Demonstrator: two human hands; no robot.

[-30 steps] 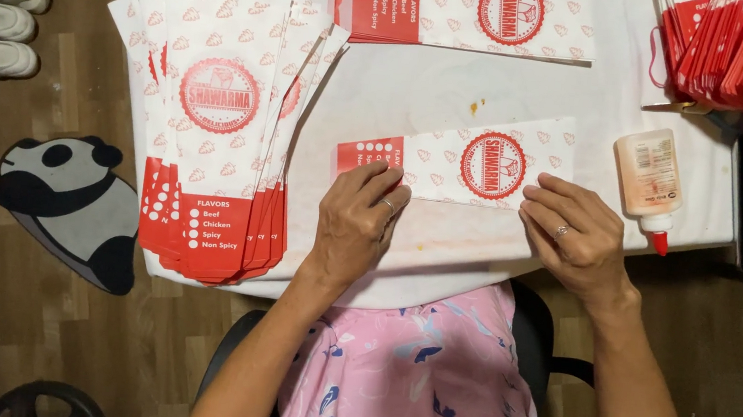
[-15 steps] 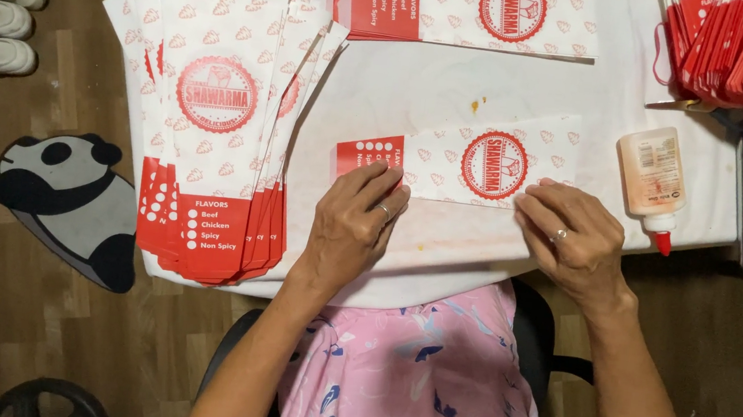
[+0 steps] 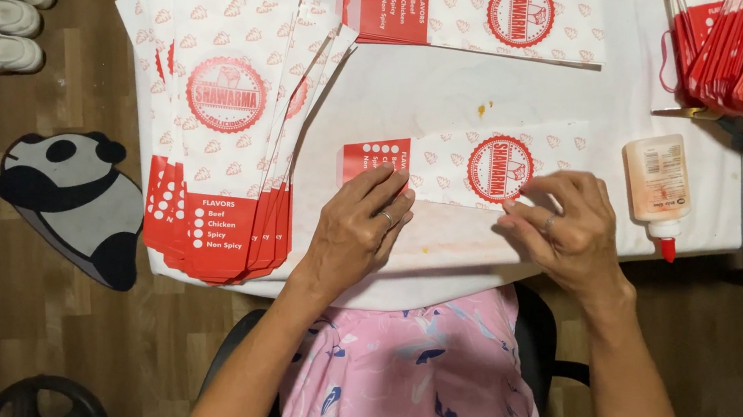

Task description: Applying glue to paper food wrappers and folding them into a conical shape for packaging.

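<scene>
White table (image 3: pixel 419 103) with fanned stack of paper sleeves (image 3: pixel 230 111); one flat sleeve (image 3: pixel 463 165) at near edge; left hand (image 3: pixel 358 230) and right hand (image 3: pixel 563 224) press it, fingers flat, gripping nothing; glue bottle (image 3: pixel 659 185) just beside right hand; step seems pressing glued seam; next move needs firm even rubbing.

The left hand (image 3: pixel 355 230) has crept up the near edge of the paper sleeve (image 3: pixel 463 166), its fingers (image 3: pixel 384 190) now lying over the red end. The right hand (image 3: pixel 563 224) has shifted left along that edge, closer to the round red emblem.
</scene>
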